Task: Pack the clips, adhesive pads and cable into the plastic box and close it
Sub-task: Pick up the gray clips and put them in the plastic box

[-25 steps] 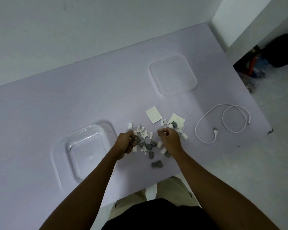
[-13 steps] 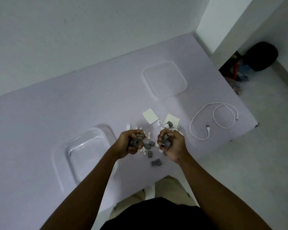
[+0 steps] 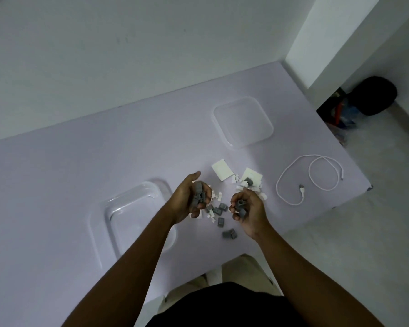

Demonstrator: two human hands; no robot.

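1. While both hands are raised over the counter (image 3: 57,185), the left hand (image 3: 190,200) cups a stack of grey clips (image 3: 198,195), its fingers curled loosely round them.
2. The right hand (image 3: 248,210) closes on more grey clips; how many each hand carries I cannot tell.
3. One open plastic box (image 3: 99,223) sits left of the loose pile (image 3: 219,212), with nothing visible inside.
4. About six grey clips lie loose in that pile, mixed with small white ones.
5. Two white adhesive pads (image 3: 220,172) lie just behind the pile.
6. One clear lid (image 3: 243,121) rests farther behind it.
7. One white cable (image 3: 312,178) is looped to the pile's right.
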